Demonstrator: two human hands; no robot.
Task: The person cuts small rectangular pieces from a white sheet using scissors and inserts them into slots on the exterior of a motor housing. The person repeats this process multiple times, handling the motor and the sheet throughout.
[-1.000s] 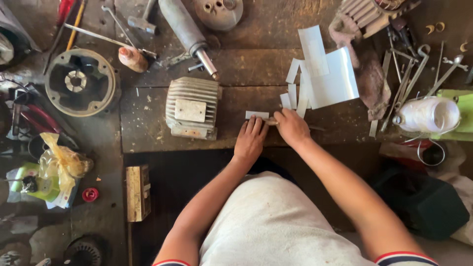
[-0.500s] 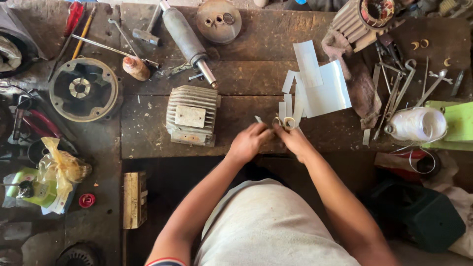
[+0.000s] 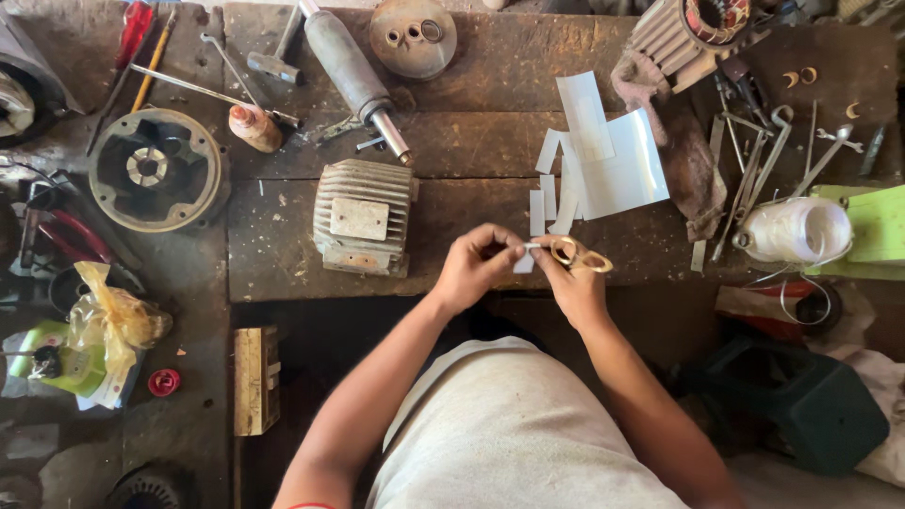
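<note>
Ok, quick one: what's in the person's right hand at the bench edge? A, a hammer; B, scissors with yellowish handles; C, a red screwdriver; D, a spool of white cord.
B: the right hand has its fingers through the yellowish loops of a pair of scissors, whose blades meet a small white strip pinched by the left hand.

At the lower left of the frame, beside the desk, a crumpled yellow plastic bag [image 3: 111, 319] lies over a green-and-white carton [image 3: 52, 369]. A blank pale nameplate [image 3: 358, 219] sits on the ribbed motor housing [image 3: 363, 226], centre left.
</note>
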